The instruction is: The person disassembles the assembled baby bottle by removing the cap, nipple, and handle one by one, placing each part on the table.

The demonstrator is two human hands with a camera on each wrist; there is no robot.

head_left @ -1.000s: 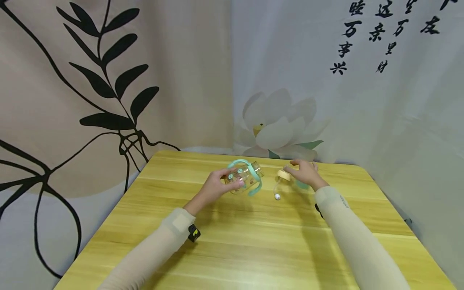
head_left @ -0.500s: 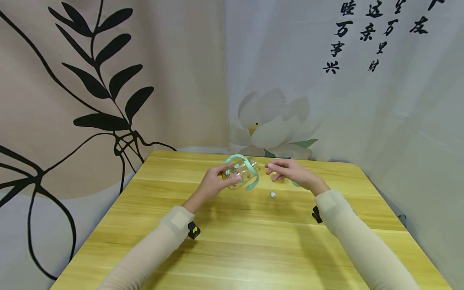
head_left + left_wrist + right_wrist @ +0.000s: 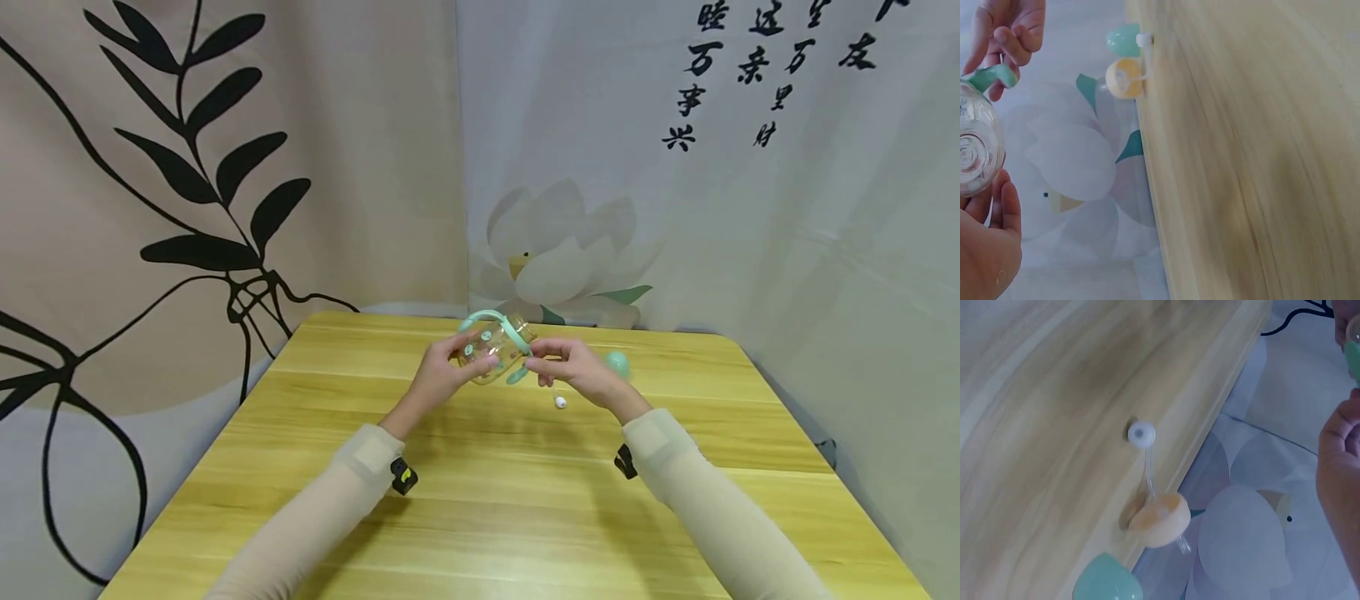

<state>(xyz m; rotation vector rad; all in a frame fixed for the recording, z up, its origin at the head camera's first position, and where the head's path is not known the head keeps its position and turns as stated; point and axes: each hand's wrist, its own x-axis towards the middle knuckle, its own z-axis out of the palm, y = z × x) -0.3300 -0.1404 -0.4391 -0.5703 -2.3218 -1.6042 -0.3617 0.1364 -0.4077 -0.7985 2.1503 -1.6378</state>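
My left hand (image 3: 437,377) grips a clear straw bottle (image 3: 487,346) with mint handles (image 3: 516,336), tilted above the table, its uncovered neck (image 3: 521,327) toward the upper right. With thumb and fingertips, my right hand (image 3: 573,368) pinches the handle piece at the bottle's right side. In the left wrist view the bottle's round base (image 3: 972,156) shows, with a handle end (image 3: 994,76) under the right fingers. A pale yellow straw lid (image 3: 1163,522) lies on the table, mostly hidden behind the right hand in the head view. Its thin straw ends in a white weight (image 3: 560,402).
A mint dome-shaped cap (image 3: 618,364) rests on the table right of the right hand. The wooden table (image 3: 480,500) has its far edge just behind the bottle. A printed curtain (image 3: 375,167) hangs behind it.
My right hand has moved left from beside the yellow lid to the bottle's handle and pinches it. The left hand keeps its grip on the bottle. The lid and cap stay on the table.
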